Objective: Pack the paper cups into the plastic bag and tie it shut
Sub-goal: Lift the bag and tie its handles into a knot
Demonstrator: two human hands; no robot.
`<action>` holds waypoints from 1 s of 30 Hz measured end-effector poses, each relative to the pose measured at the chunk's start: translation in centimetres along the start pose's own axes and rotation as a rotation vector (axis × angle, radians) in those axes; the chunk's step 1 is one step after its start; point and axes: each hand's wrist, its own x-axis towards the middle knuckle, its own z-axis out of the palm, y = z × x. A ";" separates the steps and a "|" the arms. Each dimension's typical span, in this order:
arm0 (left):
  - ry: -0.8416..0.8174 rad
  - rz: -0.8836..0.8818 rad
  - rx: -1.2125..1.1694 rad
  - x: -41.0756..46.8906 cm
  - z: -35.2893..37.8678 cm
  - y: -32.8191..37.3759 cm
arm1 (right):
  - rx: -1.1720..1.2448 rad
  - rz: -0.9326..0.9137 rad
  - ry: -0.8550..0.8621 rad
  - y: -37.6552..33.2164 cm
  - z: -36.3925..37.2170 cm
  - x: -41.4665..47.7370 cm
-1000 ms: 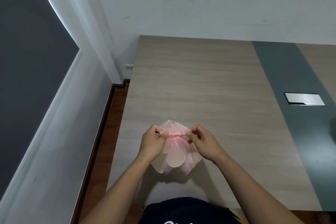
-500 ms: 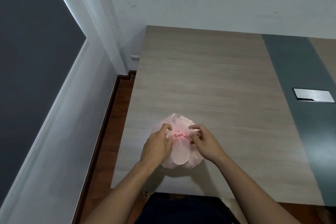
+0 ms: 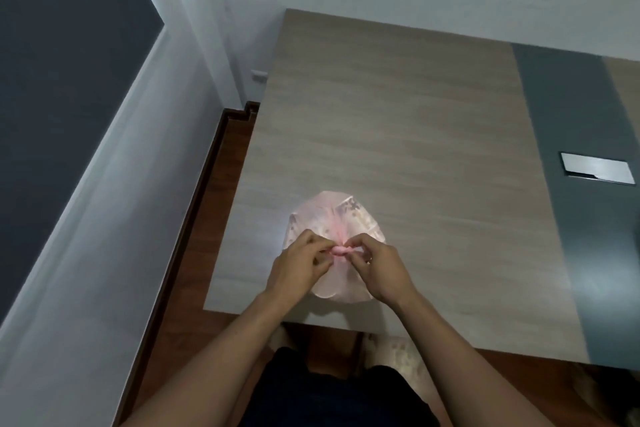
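A thin pink plastic bag (image 3: 332,215) rests on the wooden table (image 3: 398,121) near its front edge. Paper cups (image 3: 356,215) show faintly through the plastic, some with a printed pattern. The bag's top is gathered into a twisted pink knot between my hands. My left hand (image 3: 299,265) pinches the left end of that twisted part. My right hand (image 3: 379,263) pinches the right end. Both hands sit on top of the bag and hide its near half.
A dark grey strip (image 3: 568,149) runs down the table on the right, with a silver cover plate (image 3: 597,168) set in it. White walls stand behind and to the left. Brown floor (image 3: 207,218) shows beside the table's left edge.
The bag has gone from held a little above the table to resting on it. My hands have drawn closer together at the knot. The camera has tilted and shifted left.
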 end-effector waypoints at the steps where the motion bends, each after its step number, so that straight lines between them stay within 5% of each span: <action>1: 0.025 -0.015 -0.020 -0.4 0.1 0.3 | 0.020 -0.017 -0.005 0.2 -0.2 -0.2; 14: 0.389 -0.206 -0.039 -12.7 5.0 4.1 | 0.070 -0.298 -0.294 2.1 -1.8 -5.3; 20: 0.540 -0.424 -0.009 -20.6 6.8 4.7 | 0.005 -0.452 -0.499 0.1 0.5 -8.6; 26: 0.696 -0.645 -0.192 -30.0 6.2 5.2 | -0.015 -0.599 -0.687 -4.2 5.1 -13.4; 30: 0.833 -0.760 -0.566 -36.0 5.8 5.3 | -0.053 -0.716 -0.783 -6.8 9.2 -17.1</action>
